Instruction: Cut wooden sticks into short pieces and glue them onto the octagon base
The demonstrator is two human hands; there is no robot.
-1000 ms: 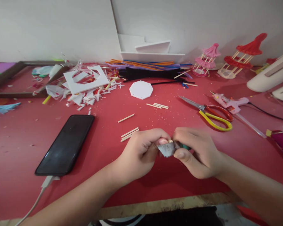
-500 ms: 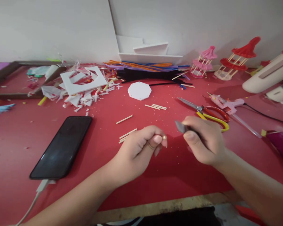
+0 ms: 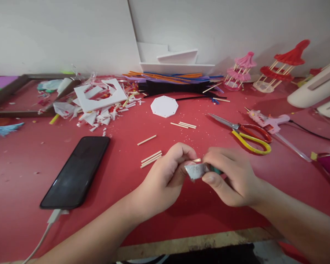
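My left hand (image 3: 167, 172) is closed on a thin wooden stick (image 3: 198, 160), whose pale end pokes out past the fingertips. In my right hand (image 3: 231, 179) is a utility knife (image 3: 195, 171); its short, wide blade points left, close by the stick's end and my left thumb. Whether the blade touches the stick I cannot tell. Several cut sticks (image 3: 150, 160) lie left of my left hand, with a single stick (image 3: 146, 140) above them. Farther back are a few more sticks (image 3: 183, 125) and a white octagonal board (image 3: 164, 106) with small holes near its edge.
A black phone (image 3: 75, 172) with a cable lies at left. Scissors (image 3: 244, 134) and a pink glue gun (image 3: 269, 120) lie at right. Behind are white scraps (image 3: 100, 96), pipe cleaners (image 3: 176, 77), and pink (image 3: 239, 71) and red (image 3: 282, 68) stick models.
My right hand has moved left with the knife, bringing the blade from apart to right beside the stick in my left hand. The view has shifted slightly.
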